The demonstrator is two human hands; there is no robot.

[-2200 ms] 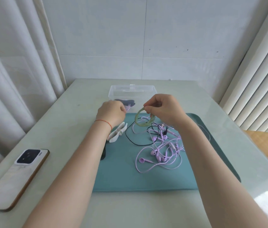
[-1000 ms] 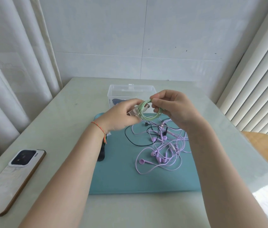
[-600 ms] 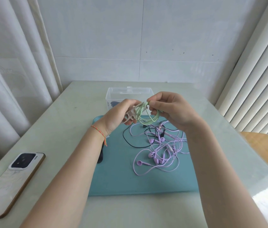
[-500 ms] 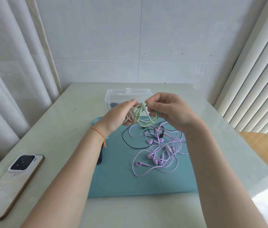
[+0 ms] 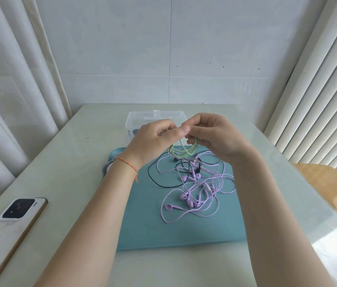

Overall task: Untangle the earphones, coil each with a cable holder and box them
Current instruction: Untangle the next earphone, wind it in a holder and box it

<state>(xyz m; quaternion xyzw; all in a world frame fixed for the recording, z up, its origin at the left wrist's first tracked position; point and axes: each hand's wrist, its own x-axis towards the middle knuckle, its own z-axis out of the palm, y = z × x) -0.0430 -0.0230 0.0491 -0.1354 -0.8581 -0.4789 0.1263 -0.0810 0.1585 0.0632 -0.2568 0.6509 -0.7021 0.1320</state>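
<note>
Much of the table (image 5: 64, 162) lay bare to the left and at the near edge, with only a phone (image 5: 12, 226) resting there, its lower end cut off by the frame. On the teal mat (image 5: 142, 224), open room remained along the near part, while the purple earphones (image 5: 196, 195) and a black cable (image 5: 155, 181) were tangled together at the far half. The clear box (image 5: 140, 119) beyond the mat was partly hidden by the hands, and its contents could not be made out. Raised above the mat's far edge, the left hand (image 5: 153, 139) and right hand (image 5: 217, 135) were brought together, fingers curled and pinched on the coiled green earphones (image 5: 186, 151). Whether a cable holder was held could not be told. Something grey was mostly hidden behind the left wrist.
</note>
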